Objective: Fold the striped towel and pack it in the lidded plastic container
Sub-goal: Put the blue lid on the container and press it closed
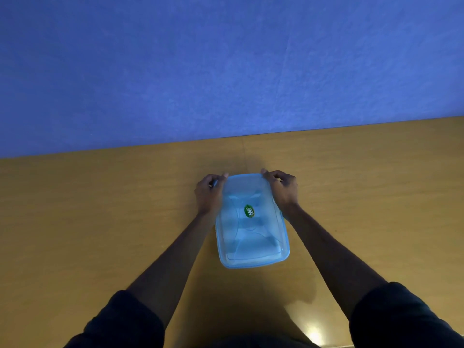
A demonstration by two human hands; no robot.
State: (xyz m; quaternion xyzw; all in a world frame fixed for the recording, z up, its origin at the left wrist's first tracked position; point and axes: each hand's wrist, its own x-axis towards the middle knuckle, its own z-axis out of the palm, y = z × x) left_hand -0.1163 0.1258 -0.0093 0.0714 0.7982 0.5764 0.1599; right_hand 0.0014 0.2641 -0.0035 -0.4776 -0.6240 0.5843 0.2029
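Note:
A rectangular translucent blue plastic container (251, 222) lies on the wooden table with its lid on and a green oval sticker (249, 211) in the lid's middle. My left hand (209, 193) grips the far left corner of the lid, fingers curled over the rim. My right hand (282, 188) grips the far right corner the same way. Pale shapes show through the lid, but I cannot tell whether they are the striped towel; no towel is seen outside the container.
The wooden table (100, 209) runs the full width of the view. A blue wall (226, 66) rises straight behind its far edge. A bright light reflection (313, 334) sits on the tabletop near me.

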